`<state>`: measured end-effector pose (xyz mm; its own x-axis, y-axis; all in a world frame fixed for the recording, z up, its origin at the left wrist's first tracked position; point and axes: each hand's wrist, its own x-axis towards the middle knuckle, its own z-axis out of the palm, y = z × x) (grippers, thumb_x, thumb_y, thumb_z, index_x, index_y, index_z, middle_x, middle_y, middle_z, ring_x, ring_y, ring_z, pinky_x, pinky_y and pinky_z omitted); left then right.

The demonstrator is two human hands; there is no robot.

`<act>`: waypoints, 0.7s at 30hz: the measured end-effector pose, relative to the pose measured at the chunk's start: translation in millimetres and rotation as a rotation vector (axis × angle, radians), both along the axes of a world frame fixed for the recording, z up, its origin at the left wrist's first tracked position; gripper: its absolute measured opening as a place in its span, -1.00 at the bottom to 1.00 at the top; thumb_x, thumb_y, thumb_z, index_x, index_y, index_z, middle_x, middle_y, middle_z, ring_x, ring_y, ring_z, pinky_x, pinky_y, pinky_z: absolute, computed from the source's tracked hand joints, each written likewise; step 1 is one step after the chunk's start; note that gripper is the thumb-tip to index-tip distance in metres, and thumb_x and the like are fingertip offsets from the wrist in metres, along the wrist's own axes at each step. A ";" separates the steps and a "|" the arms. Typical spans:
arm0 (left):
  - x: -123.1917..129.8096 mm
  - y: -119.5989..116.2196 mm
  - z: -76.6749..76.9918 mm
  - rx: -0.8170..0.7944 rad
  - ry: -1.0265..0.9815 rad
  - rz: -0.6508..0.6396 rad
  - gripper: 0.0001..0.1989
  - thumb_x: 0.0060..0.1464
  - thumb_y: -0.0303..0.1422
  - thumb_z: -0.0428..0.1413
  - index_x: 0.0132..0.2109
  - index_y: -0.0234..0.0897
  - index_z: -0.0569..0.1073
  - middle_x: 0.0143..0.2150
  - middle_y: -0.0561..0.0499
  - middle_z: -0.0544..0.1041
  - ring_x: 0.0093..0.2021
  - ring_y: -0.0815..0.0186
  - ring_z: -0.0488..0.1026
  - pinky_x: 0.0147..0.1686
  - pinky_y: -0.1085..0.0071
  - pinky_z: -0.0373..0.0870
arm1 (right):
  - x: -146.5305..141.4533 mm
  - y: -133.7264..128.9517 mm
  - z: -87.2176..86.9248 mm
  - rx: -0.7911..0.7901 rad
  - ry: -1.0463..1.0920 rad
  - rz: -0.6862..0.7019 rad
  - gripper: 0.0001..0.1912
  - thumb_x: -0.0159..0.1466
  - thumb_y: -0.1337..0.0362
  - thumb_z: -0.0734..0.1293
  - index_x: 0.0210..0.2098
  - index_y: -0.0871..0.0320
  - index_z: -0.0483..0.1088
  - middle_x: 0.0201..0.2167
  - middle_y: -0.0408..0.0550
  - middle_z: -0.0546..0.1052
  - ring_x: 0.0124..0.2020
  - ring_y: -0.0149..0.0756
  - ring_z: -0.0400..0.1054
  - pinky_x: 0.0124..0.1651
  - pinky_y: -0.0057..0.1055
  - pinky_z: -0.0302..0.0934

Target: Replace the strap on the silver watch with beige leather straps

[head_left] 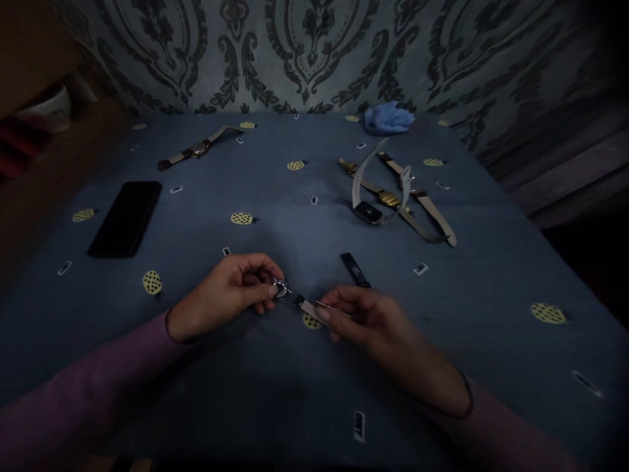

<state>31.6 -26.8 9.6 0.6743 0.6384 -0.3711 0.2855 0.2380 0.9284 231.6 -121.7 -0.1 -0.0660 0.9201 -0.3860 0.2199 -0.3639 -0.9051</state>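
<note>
Phone (126, 219) at ten o'clock, pale-banded watch (367, 212) at one, dark strap (354, 267) beyond my right hand (366, 318), pinching pale strap (309, 309); my left hand (246, 288) grips silvery round watch case (281, 288).

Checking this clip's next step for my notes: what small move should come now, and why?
Probably bring the strap in the right hand to the watch case in the left hand, since the strap's end faces the case across a gap.
</note>
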 end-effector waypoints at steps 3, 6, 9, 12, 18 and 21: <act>0.0 -1.4 -1.9 -0.001 -0.023 0.016 -0.91 0.07 -0.44 0.15 -0.24 -0.37 0.45 -0.48 0.08 0.47 -0.47 0.44 0.45 -0.44 0.53 0.42 | -1.3 -0.6 0.3 0.035 -0.022 -0.019 -0.70 0.17 0.05 0.36 -0.47 0.17 0.38 -0.66 -0.22 0.34 -0.57 -0.44 0.19 -0.48 -0.47 0.09; 0.6 -3.1 -3.5 -0.009 -0.037 0.027 -0.84 0.06 -0.44 0.16 -0.17 -0.37 0.46 -0.45 0.10 0.45 -0.47 0.45 0.47 -0.43 0.52 0.44 | -1.2 -1.5 -1.2 0.041 -0.034 -0.019 -0.71 0.17 0.06 0.36 -0.47 0.17 0.38 -0.64 -0.22 0.34 -0.58 -0.45 0.20 -0.49 -0.48 0.09; 1.6 -4.5 -4.1 -0.005 -0.034 0.030 -0.82 0.06 -0.44 0.16 -0.15 -0.39 0.48 -0.45 0.09 0.46 -0.47 0.45 0.47 -0.42 0.52 0.45 | -0.5 -1.7 -3.3 0.053 -0.038 -0.022 -0.72 0.18 0.07 0.36 -0.46 0.17 0.39 -0.62 -0.20 0.37 -0.58 -0.45 0.21 -0.49 -0.48 0.10; 2.3 -5.1 -4.0 0.012 -0.039 0.039 -0.84 0.06 -0.45 0.17 -0.17 -0.39 0.48 -0.45 0.07 0.48 -0.46 0.44 0.48 -0.41 0.53 0.45 | -1.0 -1.1 -3.6 0.060 -0.041 -0.030 -0.72 0.18 0.07 0.37 -0.46 0.17 0.40 -0.62 -0.20 0.38 -0.57 -0.44 0.23 -0.49 -0.48 0.12; 2.8 -5.6 -6.3 0.035 -0.084 0.040 -0.87 0.04 -0.50 0.15 -0.20 -0.38 0.49 -0.43 0.07 0.48 -0.42 0.42 0.50 -0.38 0.51 0.48 | -1.7 -1.5 -4.5 0.074 -0.041 -0.040 -0.77 0.21 0.14 0.34 -0.45 0.17 0.40 -0.63 -0.19 0.40 -0.56 -0.43 0.26 -0.47 -0.48 0.15; 3.0 -6.1 -7.8 0.042 -0.084 0.046 -0.87 0.04 -0.49 0.15 -0.20 -0.38 0.49 -0.43 0.06 0.49 -0.43 0.42 0.51 -0.39 0.51 0.48 | -0.6 -2.1 -6.8 0.083 -0.038 -0.041 -0.78 0.23 0.15 0.34 -0.44 0.17 0.40 -0.62 -0.19 0.40 -0.55 -0.43 0.28 -0.45 -0.48 0.18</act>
